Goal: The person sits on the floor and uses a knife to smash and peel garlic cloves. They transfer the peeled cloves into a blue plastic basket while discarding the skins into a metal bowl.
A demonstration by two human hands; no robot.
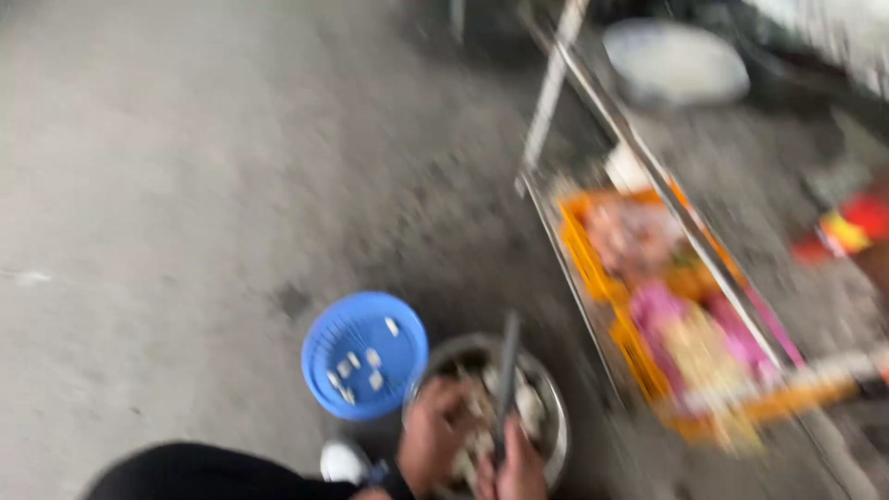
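Note:
The picture is blurred by motion. My left hand reaches into a round metal bowl on the concrete floor, resting on pale chunks inside it; whether it grips one is unclear. My right hand is closed around a dark knife whose blade points up over the bowl. Left of the bowl stands a blue plastic basket holding several small white pieces.
A metal-framed rack runs along the right, with an orange crate of pink and yellow packets on its low shelf. A white basin sits at the top right. My dark trouser leg and white shoe are at the bottom.

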